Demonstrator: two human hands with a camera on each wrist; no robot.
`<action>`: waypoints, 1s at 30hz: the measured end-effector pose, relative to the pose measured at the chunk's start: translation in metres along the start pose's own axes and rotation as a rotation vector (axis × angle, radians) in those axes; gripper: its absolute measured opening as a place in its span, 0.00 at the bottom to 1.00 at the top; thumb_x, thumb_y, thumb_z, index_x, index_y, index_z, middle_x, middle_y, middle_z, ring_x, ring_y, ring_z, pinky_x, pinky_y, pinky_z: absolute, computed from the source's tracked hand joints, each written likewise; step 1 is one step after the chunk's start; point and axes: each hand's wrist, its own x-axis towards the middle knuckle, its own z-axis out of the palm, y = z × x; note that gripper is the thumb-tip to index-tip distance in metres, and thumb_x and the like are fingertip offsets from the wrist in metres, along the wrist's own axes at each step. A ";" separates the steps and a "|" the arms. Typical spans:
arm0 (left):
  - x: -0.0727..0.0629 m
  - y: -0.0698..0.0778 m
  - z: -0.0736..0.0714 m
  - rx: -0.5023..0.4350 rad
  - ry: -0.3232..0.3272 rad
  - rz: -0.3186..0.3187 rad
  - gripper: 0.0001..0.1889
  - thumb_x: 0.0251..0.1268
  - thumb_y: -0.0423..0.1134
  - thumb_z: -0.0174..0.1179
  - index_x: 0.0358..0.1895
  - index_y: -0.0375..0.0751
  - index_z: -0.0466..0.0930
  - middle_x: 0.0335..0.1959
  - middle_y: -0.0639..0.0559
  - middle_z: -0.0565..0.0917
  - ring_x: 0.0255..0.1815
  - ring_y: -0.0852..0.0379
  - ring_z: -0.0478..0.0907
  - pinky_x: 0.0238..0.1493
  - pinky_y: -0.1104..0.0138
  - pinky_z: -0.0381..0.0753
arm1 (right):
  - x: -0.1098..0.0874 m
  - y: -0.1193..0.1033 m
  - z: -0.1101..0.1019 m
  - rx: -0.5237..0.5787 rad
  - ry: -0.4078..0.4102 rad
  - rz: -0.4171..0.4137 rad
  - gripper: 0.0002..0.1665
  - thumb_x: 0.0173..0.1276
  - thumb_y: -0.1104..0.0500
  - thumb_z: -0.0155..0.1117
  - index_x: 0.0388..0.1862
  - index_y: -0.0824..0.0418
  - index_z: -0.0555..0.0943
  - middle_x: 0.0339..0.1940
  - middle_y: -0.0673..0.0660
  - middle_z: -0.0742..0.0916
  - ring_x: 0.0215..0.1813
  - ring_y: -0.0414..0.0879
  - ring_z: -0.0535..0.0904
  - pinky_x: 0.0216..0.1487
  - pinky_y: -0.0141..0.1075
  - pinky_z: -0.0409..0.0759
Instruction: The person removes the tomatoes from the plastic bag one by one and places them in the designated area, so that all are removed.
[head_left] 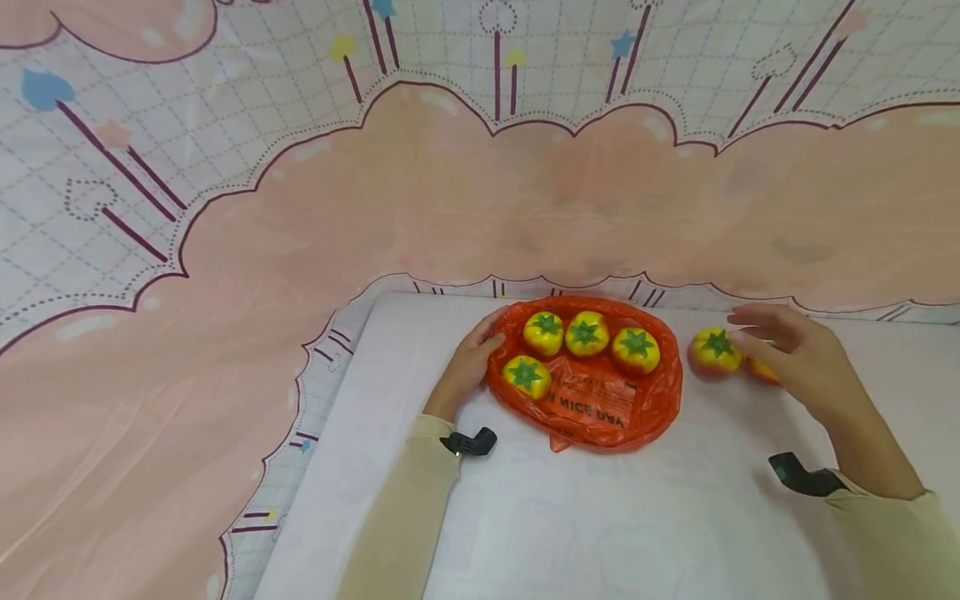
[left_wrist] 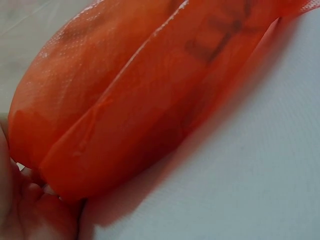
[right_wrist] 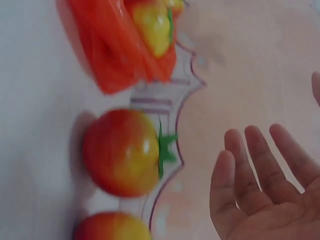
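Left grip [head_left: 468,362] holds the red bag [head_left: 657,400] (four fruits [head_left: 588,333] inside); right grip [head_left: 806,358] hovers, outspread.

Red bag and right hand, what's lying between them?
In the head view, one green-topped fruit lies between the red bag and the right hand, which partly hides a second fruit.

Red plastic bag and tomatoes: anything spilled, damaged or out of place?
Nothing stands out. Four tomatoes sit in the open red plastic bag, whose edge the left hand holds, and two more tomatoes rest on the white table beside it, by the right hand. No tear or spill shows.
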 end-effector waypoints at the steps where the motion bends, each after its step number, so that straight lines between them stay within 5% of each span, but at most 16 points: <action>1: 0.000 -0.001 0.000 -0.002 -0.001 0.001 0.24 0.80 0.42 0.48 0.74 0.70 0.68 0.77 0.64 0.67 0.79 0.56 0.64 0.78 0.54 0.66 | 0.001 -0.004 0.003 -0.012 -0.021 -0.024 0.35 0.72 0.39 0.62 0.73 0.49 0.72 0.64 0.51 0.81 0.51 0.22 0.70 0.41 0.15 0.74; 5: 0.001 -0.002 0.000 -0.006 0.001 -0.001 0.24 0.80 0.42 0.48 0.74 0.69 0.68 0.77 0.63 0.67 0.79 0.55 0.64 0.78 0.54 0.67 | 0.004 -0.022 0.016 -0.027 -0.076 -0.122 0.30 0.71 0.44 0.66 0.69 0.50 0.77 0.63 0.54 0.83 0.53 0.25 0.75 0.46 0.14 0.73; 9: 0.001 -0.002 0.000 -0.017 -0.002 0.005 0.25 0.80 0.41 0.47 0.75 0.67 0.68 0.78 0.61 0.67 0.79 0.54 0.63 0.78 0.54 0.66 | 0.008 -0.039 0.023 -0.043 -0.143 -0.209 0.30 0.71 0.46 0.67 0.68 0.53 0.78 0.63 0.59 0.84 0.61 0.46 0.81 0.47 0.17 0.76; 13: 0.001 -0.001 0.000 -0.021 0.001 -0.001 0.25 0.80 0.41 0.48 0.75 0.67 0.68 0.79 0.61 0.66 0.80 0.54 0.63 0.78 0.54 0.65 | 0.012 -0.052 0.030 -0.045 -0.218 -0.275 0.32 0.70 0.47 0.68 0.70 0.56 0.76 0.63 0.62 0.84 0.64 0.60 0.80 0.53 0.41 0.88; 18: 0.000 0.000 0.000 -0.010 0.012 -0.008 0.24 0.80 0.42 0.48 0.74 0.69 0.68 0.78 0.62 0.67 0.79 0.55 0.64 0.78 0.54 0.66 | 0.015 -0.064 0.043 0.007 -0.298 -0.327 0.32 0.70 0.50 0.69 0.70 0.57 0.76 0.64 0.61 0.84 0.66 0.60 0.79 0.61 0.63 0.80; 30: 0.001 0.000 0.000 -0.019 0.004 -0.004 0.25 0.80 0.42 0.48 0.75 0.68 0.68 0.78 0.61 0.66 0.80 0.54 0.63 0.78 0.53 0.66 | 0.035 -0.084 0.075 0.008 -0.457 -0.362 0.32 0.66 0.45 0.72 0.66 0.56 0.79 0.62 0.57 0.86 0.65 0.56 0.81 0.59 0.51 0.85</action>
